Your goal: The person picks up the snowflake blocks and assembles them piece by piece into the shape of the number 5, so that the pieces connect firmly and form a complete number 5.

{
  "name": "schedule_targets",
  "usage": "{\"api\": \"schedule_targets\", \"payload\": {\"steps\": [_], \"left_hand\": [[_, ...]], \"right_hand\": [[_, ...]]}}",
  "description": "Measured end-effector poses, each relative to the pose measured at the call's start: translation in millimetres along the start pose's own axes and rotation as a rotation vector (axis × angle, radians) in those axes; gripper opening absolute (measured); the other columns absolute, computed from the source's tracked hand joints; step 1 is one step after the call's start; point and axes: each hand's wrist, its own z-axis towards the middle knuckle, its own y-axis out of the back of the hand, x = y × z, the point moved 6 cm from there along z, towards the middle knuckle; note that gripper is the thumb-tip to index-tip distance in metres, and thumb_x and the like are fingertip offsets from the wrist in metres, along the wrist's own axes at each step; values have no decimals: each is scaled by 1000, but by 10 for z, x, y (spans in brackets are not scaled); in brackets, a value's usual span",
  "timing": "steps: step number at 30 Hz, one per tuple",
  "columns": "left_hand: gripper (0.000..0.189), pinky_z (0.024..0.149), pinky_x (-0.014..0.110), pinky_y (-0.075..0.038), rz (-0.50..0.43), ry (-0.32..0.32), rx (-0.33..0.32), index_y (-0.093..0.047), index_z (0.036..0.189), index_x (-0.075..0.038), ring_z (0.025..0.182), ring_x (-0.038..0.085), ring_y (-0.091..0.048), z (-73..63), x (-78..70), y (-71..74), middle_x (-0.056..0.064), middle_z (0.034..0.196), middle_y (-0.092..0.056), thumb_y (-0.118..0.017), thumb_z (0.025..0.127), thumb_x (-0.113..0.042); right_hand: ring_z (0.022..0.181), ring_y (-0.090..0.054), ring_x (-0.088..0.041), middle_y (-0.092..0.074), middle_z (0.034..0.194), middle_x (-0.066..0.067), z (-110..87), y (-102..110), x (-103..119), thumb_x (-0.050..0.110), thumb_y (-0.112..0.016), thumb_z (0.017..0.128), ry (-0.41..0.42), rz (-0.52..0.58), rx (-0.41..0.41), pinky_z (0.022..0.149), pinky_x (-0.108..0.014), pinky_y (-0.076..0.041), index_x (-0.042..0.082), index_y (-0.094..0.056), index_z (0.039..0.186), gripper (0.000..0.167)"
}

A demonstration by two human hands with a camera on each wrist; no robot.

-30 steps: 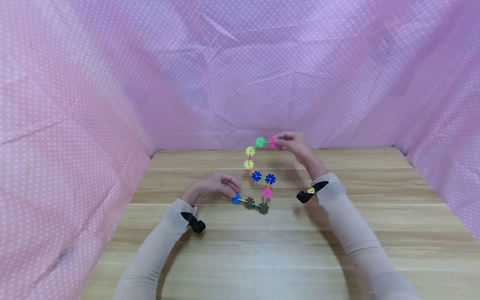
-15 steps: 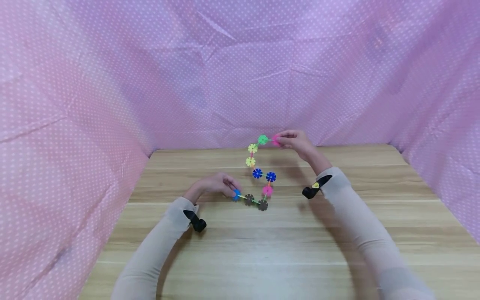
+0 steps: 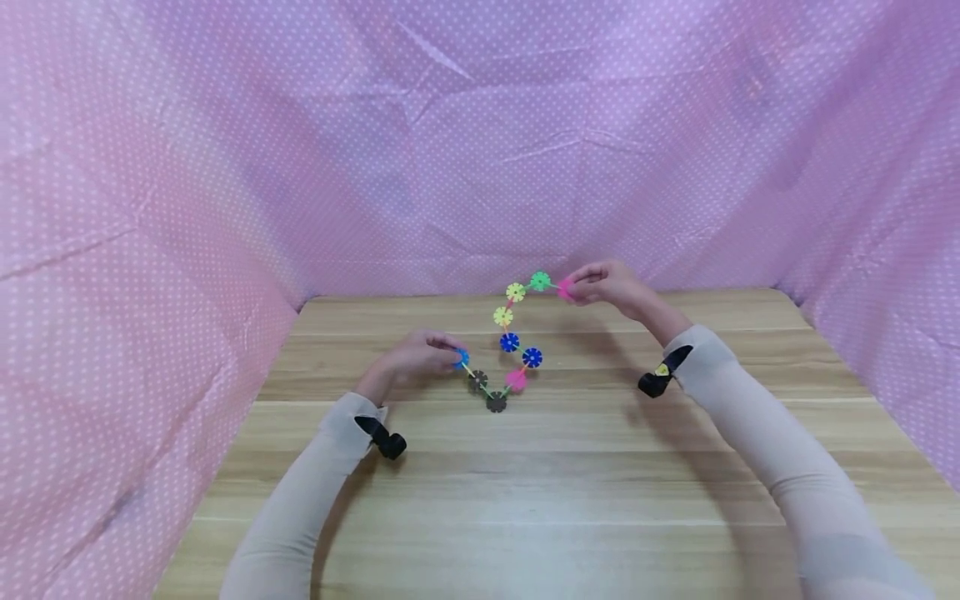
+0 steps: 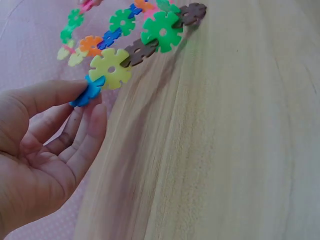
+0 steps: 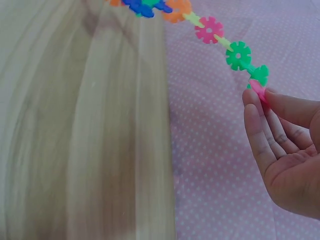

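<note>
A chain of notched plastic snowflake discs, linked edge to edge, hangs in an S-shaped curve between both hands in the head view. My left hand [image 3: 418,353] pinches the light blue disc [image 4: 89,92] at its near end, thumb against fingertips. Beside that disc is a yellow one [image 4: 111,69]; brown discs [image 3: 497,402] sit at the lowest bend. Farther back, my right hand [image 3: 613,287] grips the pink end disc [image 5: 258,90] between thumb and fingers, which hide part of it. Green [image 5: 238,55], dark blue [image 3: 509,342] and pale yellow discs [image 3: 503,316] run in between.
Underneath is a wood-grain table [image 3: 570,500], with shadows of the arms on it. Pink dotted cloth [image 3: 480,167] surrounds the table at the back and sides. Each sleeve cuff carries a black wrist camera [image 3: 656,383].
My right hand has moved to the right with the pink disc. The left hand has shifted slightly left and away from me, raising the blue end, so the chain's lower bend is now a V.
</note>
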Motion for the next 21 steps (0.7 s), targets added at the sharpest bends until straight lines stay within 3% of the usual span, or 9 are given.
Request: {"api": "schedule_targets", "payload": {"steps": [6,14,17,21], "left_hand": [[33,95,32,-59,-136,11,-82,-68,125,-1,100,19,-71,39,49,146,3,104,-76,-72,94,-13],[31,98,36,-59,-148,-37,-144,-69,122,1,93,13,-73,129,-28,241,3,101,-77,-73,94,-10],[32,98,36,-59,-171,-36,-161,-68,123,2,93,14,-73,173,-23,263,5,102,-76,-73,94,-10],[31,95,34,-60,-189,-20,-170,-68,122,1,92,14,-73,229,7,288,5,102,-76,-74,93,-9]], "right_hand": [[91,-76,-20,-78,92,-1,-115,19,-100,5,-73,93,-32,-91,26,85,-30,-63,-11,-63,123,35],[98,-75,-28,-79,99,-5,-286,8,-310,5,-74,92,-52,-173,72,98,-48,-59,-11,-62,125,39],[98,-75,-27,-78,102,-10,-340,-13,-394,7,-76,90,-51,-233,77,95,-44,-60,-9,-65,124,39],[87,-74,-16,-78,99,-12,-390,-39,-491,7,-80,87,-52,-280,67,87,-33,-62,-8,-68,120,39]]}}
